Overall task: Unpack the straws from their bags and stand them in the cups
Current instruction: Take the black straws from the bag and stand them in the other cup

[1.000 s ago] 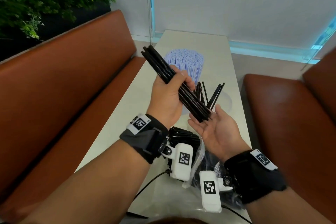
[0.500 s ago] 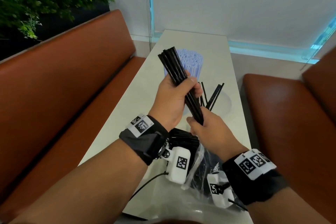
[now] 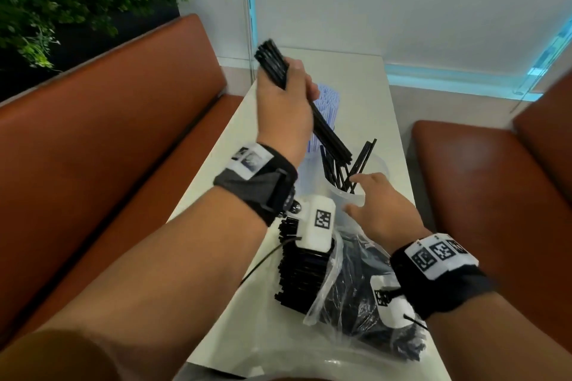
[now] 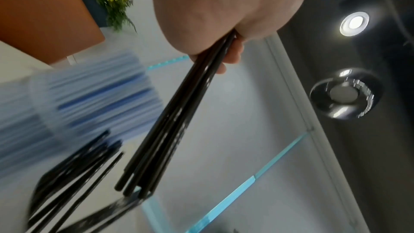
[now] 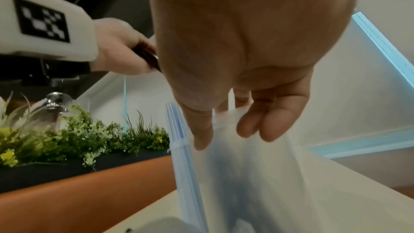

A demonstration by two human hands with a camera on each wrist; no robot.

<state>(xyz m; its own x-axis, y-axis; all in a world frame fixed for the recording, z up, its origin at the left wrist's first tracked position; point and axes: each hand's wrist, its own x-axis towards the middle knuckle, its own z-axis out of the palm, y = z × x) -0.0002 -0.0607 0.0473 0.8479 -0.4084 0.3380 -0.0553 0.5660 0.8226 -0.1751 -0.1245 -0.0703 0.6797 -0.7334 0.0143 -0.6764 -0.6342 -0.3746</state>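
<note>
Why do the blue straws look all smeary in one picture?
In the left wrist view the blue straws are streaked by motion blur, while the black straws in the left hand stay fairly sharp. The head view shows the blue straws more clearly, and the right wrist view is soft around the right hand.

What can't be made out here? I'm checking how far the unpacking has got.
- Straw count in the left hand: head view, the fist covers the bundle.
- Near cup base: right hand hides it.
- Far cup: left wrist view, blurred.
- Bag contents: wrist cameras cover them.
</note>
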